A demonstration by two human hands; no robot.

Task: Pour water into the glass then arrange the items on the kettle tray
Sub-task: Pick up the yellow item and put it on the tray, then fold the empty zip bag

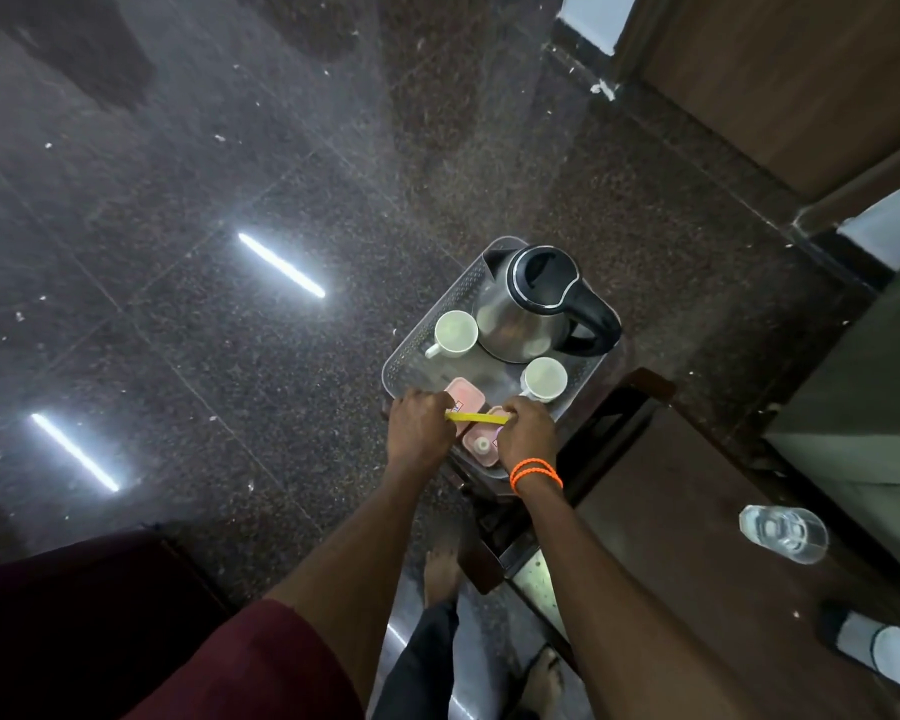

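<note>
Hands [476, 426] pinch yellow sachet [478, 418] flat above clear tray [411, 356].

kettle [520, 314]: body looked like brushed steel, shiny and reflective; lid and handle were glossy black plastic
tray [417, 350]: clear plastic, rim textured with a fine dotted pattern
cups [455, 332]: smooth, glossy white, ceramic-looking
sachet [476, 418]: thin yellow strip, matt
tubs [466, 400]: pale pink, smooth, plastic-looking
glass [783, 532]: clear and glossy
table [671, 511]: dark brown wood, smooth, low sheen
floor [230, 174]: polished speckled stone, mirror-glossy
wristbands [535, 472]: orange, matt
</note>
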